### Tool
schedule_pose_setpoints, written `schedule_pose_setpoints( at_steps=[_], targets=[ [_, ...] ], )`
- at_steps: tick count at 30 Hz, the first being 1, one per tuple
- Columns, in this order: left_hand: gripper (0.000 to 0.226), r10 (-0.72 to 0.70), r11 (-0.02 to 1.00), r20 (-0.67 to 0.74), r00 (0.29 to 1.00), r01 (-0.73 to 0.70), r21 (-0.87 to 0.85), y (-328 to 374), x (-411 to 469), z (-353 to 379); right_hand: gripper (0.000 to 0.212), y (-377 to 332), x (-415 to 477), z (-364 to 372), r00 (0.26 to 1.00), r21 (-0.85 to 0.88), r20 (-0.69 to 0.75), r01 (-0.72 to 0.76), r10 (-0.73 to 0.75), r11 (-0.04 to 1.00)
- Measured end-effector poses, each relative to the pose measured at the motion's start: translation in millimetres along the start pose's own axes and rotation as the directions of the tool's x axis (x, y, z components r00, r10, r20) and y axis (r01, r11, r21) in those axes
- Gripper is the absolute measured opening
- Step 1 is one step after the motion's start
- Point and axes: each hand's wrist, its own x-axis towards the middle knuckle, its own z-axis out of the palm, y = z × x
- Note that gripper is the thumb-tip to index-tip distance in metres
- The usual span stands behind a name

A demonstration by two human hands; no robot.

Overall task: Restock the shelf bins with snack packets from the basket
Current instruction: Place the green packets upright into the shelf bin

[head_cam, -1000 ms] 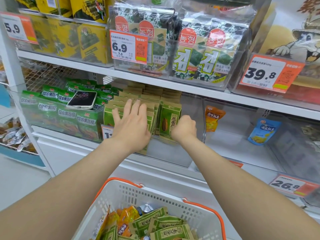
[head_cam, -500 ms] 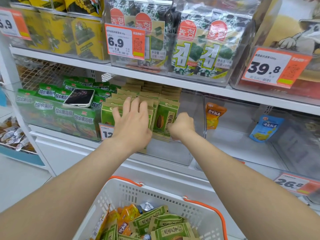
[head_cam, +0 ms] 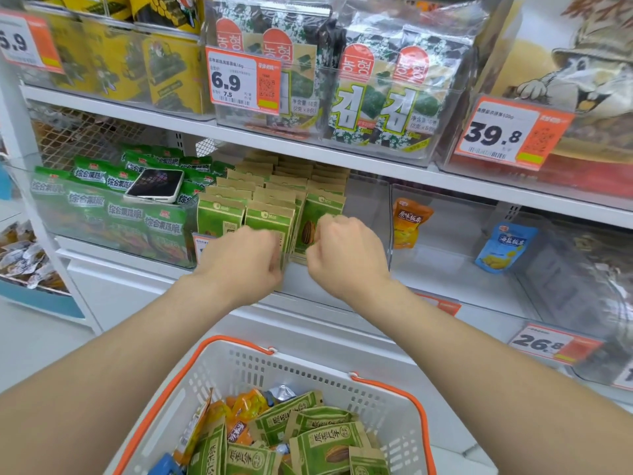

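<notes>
- Head view: I am working at the front edge of the clear bin, where the seed packets are standing in three rows.
- My left hand is curling at the front of the middle row, and my right hand is curling at the front packet of the right row. The backs of both hands are hiding the fingertips, so I cannot tell if they are pinching or only pressing.
- I am judging the step as squaring the rows. I should be pushing them back evenly and keeping each packet upright, face forward.
- Free space is showing along the bin's right wall, so a new row could be going there.
- More seed packets are lying in the basket below.
- A phone is lying on the green packets just beside, so I should be keeping my left elbow away from it.
</notes>
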Motion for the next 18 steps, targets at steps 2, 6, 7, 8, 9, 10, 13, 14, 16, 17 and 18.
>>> schedule_pose_setpoints(
  at_steps=[2, 6, 7, 8, 9, 10, 13, 14, 16, 17, 18],
  targets=[
    [0.023, 0.026, 0.993, 0.254, 0.967, -0.054, 0.103, -7, -6, 10, 0.015, -10, -10, -4, 0.993, 0.002, 0.084, 0.077, -0.076, 0.997],
    [0.051, -0.065, 0.965, 0.684, 0.727, -0.129, 0.229, -23, -15, 34, 0.023, -22, -30, 11, 0.897, -0.009, 0.401, 0.207, -0.186, 0.978],
    [0.054, -0.087, 0.959, 0.723, 0.685, -0.14, 0.248, -25, -18, 37, 0.024, -23, -35, 20, 0.845, -0.019, 0.488, 0.26, -0.218, 0.965],
    [0.056, -0.092, 0.954, 0.744, 0.662, -0.157, 0.257, -25, -21, 41, 0.025, -25, -41, 29, 0.783, -0.019, 0.57, 0.317, -0.25, 0.948],
    [0.056, -0.081, 0.95, 0.752, 0.654, -0.178, 0.257, -25, -23, 45, 0.028, -27, -46, 38, 0.714, -0.011, 0.644, 0.368, -0.275, 0.93],
    [0.055, -0.061, 0.946, 0.75, 0.658, -0.201, 0.254, -25, -25, 49, 0.031, -30, -52, 47, 0.652, 0.003, 0.7, 0.408, -0.293, 0.913],
    [0.054, -0.034, 0.937, 0.747, 0.664, -0.239, 0.255, -21, -32, 59, 0.032, -42, -71, 76, 0.531, 0.013, 0.787, 0.495, -0.314, 0.869],
    [0.056, -0.038, 0.936, 0.755, 0.655, -0.241, 0.257, -20, -34, 63, 0.025, -48, -80, 87, 0.495, 0.019, 0.806, 0.524, -0.324, 0.851],
    [0.061, -0.049, 0.928, 0.777, 0.627, -0.258, 0.267, -21, -38, 73, 0.003, -58, -96, 107, 0.394, 0.039, 0.862, 0.573, -0.317, 0.819],
    [0.066, -0.066, 0.919, 0.794, 0.604, -0.273, 0.284, -20, -41, 77, 0.01, -61, -104, 119, 0.34, 0.072, 0.884, 0.578, -0.32, 0.813],
    [0.07, -0.083, 0.905, 0.813, 0.576, -0.297, 0.304, -20, -43, 81, 0.021, -64, -112, 127, 0.265, 0.107, 0.911, 0.586, -0.315, 0.804]
  ],
)
